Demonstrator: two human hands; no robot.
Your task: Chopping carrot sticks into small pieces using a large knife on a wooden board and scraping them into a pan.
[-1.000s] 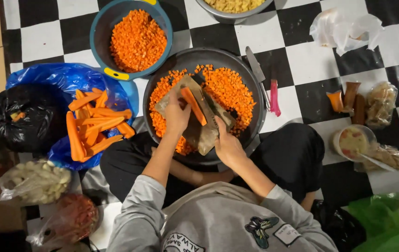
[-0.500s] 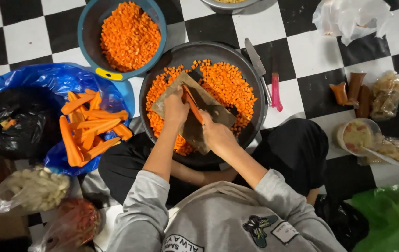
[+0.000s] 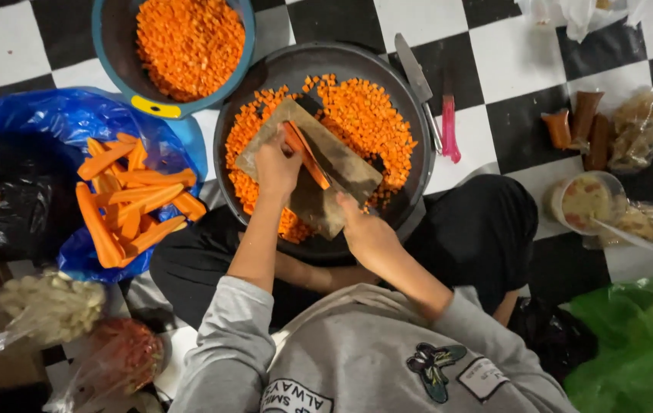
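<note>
Orange carrot strip (image 3: 305, 153) pinned by left hand (image 3: 277, 168); right hand (image 3: 363, 229) grips knife (image 3: 338, 172); slip risks fingers.

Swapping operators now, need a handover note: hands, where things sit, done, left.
Left hand: pressing carrot sticks onto the cutting board.
Right hand: gripping the knife, blade across the sticks.
Board rests inside the dark round pan, with diced carrot around it.
Done: blue bowl above the pan is filled with dice; more dice in the pan.
Left: the sticks on the board, plus a pile of carrot strips on the blue bag at left.
A spare pink-handled knife lies right of the pan.
</note>
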